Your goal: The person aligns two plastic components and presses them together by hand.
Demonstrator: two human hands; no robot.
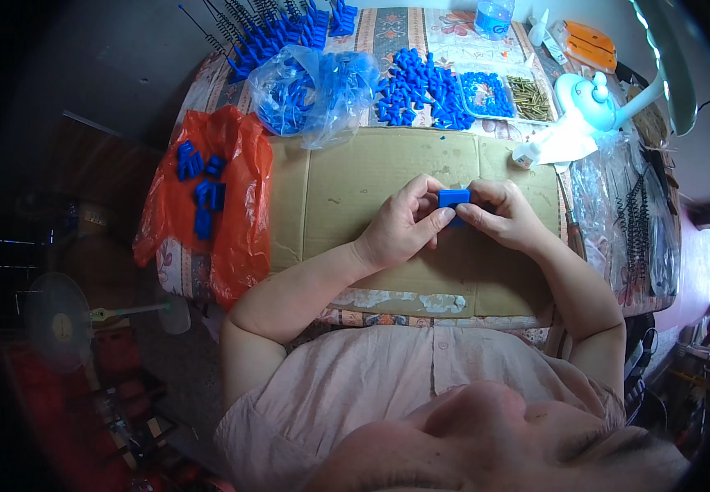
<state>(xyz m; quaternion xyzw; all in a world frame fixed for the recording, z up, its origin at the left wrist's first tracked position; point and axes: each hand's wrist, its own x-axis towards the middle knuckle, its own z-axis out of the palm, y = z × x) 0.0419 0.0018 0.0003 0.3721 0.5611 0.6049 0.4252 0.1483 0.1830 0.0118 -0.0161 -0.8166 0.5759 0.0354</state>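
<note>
Between both hands I hold a small blue plastic block (454,198) above the cardboard sheet (371,176). My left hand (408,215) grips its left side, with the thumb on the near face and the fingers behind. On the right side, my right hand (501,211) pinches it with thumb and curled forefinger. Fingers hide the block's ends and underside. At the left, several similar blue plastic pieces (204,201) lie on a red plastic bag (244,176).
Along the back are a clear bag of blue parts (314,94), a pile of blue cone-shaped pieces (425,90), a tray (486,113) of small blue parts and brass-coloured pins (529,98), and assembled blue pieces with black springs (289,37). A lamp (589,98) stands right; black coils (635,217) lie nearby.
</note>
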